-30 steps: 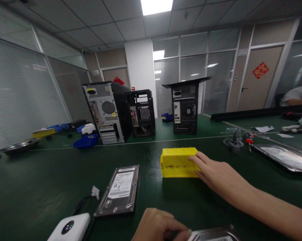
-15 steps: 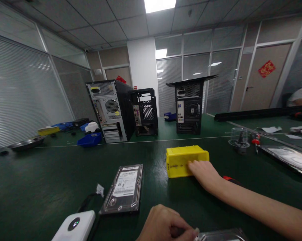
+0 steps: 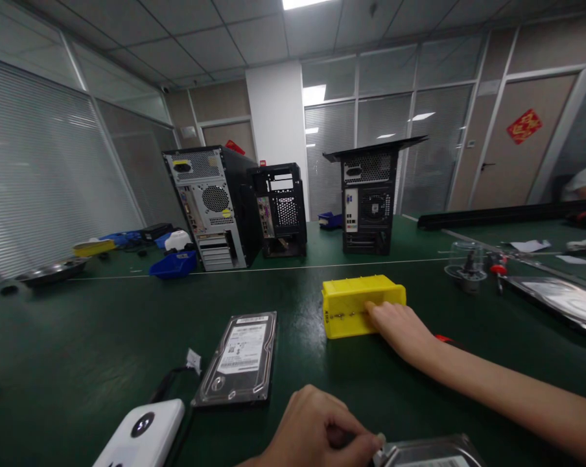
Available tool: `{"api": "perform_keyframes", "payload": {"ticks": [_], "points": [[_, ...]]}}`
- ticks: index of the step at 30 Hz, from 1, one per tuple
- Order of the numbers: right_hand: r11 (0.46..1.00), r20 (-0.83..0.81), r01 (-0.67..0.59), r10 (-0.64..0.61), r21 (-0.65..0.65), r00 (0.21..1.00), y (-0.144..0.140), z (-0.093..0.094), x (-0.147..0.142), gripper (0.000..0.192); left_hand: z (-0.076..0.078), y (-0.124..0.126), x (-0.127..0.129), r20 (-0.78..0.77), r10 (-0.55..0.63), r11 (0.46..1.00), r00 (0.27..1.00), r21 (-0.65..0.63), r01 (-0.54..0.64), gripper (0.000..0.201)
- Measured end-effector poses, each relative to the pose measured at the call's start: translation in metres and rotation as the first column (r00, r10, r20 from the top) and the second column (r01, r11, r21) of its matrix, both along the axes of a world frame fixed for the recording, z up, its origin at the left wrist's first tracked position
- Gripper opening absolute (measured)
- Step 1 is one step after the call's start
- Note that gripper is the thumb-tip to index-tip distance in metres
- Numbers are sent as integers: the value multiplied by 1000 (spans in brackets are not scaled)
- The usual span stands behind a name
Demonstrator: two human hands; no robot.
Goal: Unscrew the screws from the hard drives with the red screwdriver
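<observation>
My left hand (image 3: 325, 431) is at the bottom centre, its thumb and forefinger pinched at the left corner of a hard drive (image 3: 432, 452). Most of that drive lies below the picture's edge. A yellow plastic bin (image 3: 356, 291) lies on its side with its mouth towards me and several small screws (image 3: 341, 316) along its inner wall. Inside its right part my right hand (image 3: 400, 324) has its fingers curled downward. Whatever they pinch is hidden. Left of the bin, a second hard drive (image 3: 244, 358) rests label up on the table.
A white power bank (image 3: 144, 431) with a black cable is at the lower left. Three computer cases (image 3: 215, 204) stand at the back. A screwdriver (image 3: 498, 269), a clear round holder (image 3: 468, 266) and a metal tray (image 3: 555, 298) are on the right. Blue bins (image 3: 174, 264) sit further off.
The whole view has shifted slightly, with the table things a little higher in it. Both hands keep nearly the same places, the left at the hard drive and the right in the bin.
</observation>
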State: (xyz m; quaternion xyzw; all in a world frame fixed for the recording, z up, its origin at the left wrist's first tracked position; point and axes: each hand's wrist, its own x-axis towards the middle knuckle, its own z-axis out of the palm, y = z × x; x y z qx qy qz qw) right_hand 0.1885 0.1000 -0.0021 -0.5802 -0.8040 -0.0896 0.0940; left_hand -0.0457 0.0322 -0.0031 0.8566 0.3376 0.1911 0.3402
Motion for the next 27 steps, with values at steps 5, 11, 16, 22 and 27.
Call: {"api": "perform_keyframes", "payload": {"ticks": [5,11,16,22,27], "points": [[993,-45,24,-29,-114,999,-7,11,1,28,-3,-1,-1,5,-12,1000,1000,11,12,24],[979,-137,8,-36,-203,990,-11,13,10,28,0,-3,2,-12,60,997,998,-38,-60,26],[964,-215,-20,-38,-264,976,-10,9,23,27,2,-4,5,-31,94,992,995,-83,-96,33],[965,-234,-35,-28,-260,972,-10,10,27,28,2,-3,6,-38,96,992,995,-80,-98,39],[966,-176,-19,-28,-259,984,-12,18,18,28,4,-4,5,-55,114,988,992,-94,-118,40]]}}
